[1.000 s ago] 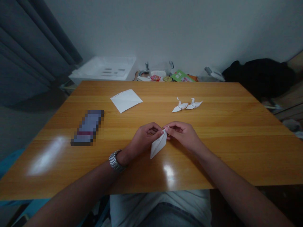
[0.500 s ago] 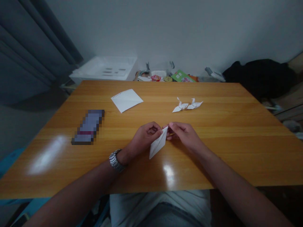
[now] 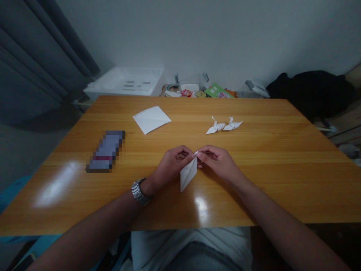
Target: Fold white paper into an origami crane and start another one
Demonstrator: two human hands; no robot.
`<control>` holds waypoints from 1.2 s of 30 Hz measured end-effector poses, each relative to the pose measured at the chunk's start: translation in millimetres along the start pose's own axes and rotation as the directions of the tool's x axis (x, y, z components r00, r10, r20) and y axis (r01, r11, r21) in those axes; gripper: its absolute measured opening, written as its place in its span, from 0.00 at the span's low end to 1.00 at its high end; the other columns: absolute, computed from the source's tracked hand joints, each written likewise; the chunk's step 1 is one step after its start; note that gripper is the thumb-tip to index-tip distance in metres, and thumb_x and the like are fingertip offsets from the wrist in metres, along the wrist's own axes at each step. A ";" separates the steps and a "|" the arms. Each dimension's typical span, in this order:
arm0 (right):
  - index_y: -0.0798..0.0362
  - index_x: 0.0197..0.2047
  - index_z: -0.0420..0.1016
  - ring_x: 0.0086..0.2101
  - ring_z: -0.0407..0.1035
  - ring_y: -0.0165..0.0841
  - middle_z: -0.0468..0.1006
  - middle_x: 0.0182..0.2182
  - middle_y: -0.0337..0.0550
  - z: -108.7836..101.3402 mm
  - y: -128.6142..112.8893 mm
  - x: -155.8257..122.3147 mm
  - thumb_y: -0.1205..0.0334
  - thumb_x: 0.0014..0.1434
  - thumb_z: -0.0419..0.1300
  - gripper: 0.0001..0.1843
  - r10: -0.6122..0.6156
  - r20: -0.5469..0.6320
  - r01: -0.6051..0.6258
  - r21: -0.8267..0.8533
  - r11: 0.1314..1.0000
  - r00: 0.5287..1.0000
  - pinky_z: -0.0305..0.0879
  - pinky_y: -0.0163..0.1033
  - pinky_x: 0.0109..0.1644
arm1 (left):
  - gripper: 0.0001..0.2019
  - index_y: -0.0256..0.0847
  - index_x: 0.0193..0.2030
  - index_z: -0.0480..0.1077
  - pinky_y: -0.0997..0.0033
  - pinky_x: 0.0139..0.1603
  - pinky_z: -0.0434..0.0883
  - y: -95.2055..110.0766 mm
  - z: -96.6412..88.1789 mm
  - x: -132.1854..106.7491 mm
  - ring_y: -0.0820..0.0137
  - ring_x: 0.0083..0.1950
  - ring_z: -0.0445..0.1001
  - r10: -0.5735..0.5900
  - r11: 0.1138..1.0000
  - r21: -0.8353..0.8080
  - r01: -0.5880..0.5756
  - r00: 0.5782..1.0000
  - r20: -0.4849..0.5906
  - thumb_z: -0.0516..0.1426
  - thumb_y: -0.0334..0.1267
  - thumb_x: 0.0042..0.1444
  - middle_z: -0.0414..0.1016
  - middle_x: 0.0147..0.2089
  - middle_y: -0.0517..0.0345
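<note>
**Folded paper pinched between both hands over a wooden table**

Head view: A folded white paper (image 3: 188, 175) is held just above the middle of the wooden table (image 3: 267, 180), close to its near edge. Its upper tip is pinched from two sides. The fingertips of the left hand (image 3: 172, 165) are pressed together on it from the 9 o'clock side, and the fingertips of the right hand (image 3: 218, 162) are pressed on it from the 3 o'clock side. The fingers of the two hands almost meet at this tip. The lower point of the paper is directed down, toward 7 o'clock, and whether it touches the table cannot be told. A metal wristwatch (image 3: 139, 192) is worn on the left wrist.

From the hands, a flat white sheet (image 3: 151, 119) is seen at 11 o'clock, lying well apart. Two small folded paper birds (image 3: 223, 126) are placed at 1 o'clock, just beside each other. A blurred dark object (image 3: 106, 151) lies at 9 o'clock. Behind the far edge of the table, a white tray (image 3: 125, 81) is seen at 11 o'clock.
</note>
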State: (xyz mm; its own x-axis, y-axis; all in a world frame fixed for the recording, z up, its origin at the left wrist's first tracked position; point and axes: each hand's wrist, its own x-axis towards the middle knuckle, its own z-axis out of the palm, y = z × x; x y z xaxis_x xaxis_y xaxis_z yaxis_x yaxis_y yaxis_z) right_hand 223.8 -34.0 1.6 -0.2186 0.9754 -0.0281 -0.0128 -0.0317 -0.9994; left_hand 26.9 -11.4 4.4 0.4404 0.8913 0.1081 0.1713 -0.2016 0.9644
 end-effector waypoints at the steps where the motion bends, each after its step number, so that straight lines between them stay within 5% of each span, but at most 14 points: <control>1: 0.53 0.39 0.78 0.31 0.74 0.32 0.80 0.33 0.42 0.7 0.0 -0.1 0.48 0.59 0.67 0.16 0.016 0.008 -0.016 0.014 1.000 1.000 0.73 0.40 0.38 | 0.12 0.37 0.37 0.73 0.72 0.38 0.72 0.1 -0.6 0.3 0.70 0.36 0.76 0.008 1.000 -0.012 -0.008 1.000 -0.006 0.60 0.46 0.62 0.79 0.35 0.55; 7: 0.54 0.36 0.75 0.31 0.71 0.30 0.77 0.31 0.39 3.0 4.9 -0.8 0.49 0.55 0.70 0.17 0.099 0.157 -0.092 -0.048 0.995 0.983 0.68 0.38 0.39 | 0.11 0.38 0.34 0.71 0.73 0.37 0.71 -3.4 -2.6 3.7 0.72 0.34 0.73 0.022 0.998 -0.063 -0.027 0.996 -0.084 0.61 0.44 0.59 0.75 0.32 0.58; 36: 0.52 0.32 0.72 0.25 0.65 0.29 0.73 0.26 0.37 9.8 3.7 -2.2 0.43 0.59 0.65 0.20 0.121 0.139 -0.105 -0.119 0.987 0.983 0.60 0.35 0.29 | 0.10 0.38 0.36 0.72 0.73 0.38 0.74 0.3 1.9 3.3 0.71 0.35 0.75 0.000 0.999 -0.049 -0.008 0.988 -0.152 0.61 0.44 0.60 0.78 0.34 0.56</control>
State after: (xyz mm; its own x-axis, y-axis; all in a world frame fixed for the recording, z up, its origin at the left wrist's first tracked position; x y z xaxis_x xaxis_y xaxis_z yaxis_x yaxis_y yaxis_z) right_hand 214.7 -38.4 -1.9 -0.3516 0.9247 -0.1460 0.1262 -0.1077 -0.9861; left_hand 30.0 -9.3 4.5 0.3008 0.9428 0.1439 0.1243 -0.1883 0.9742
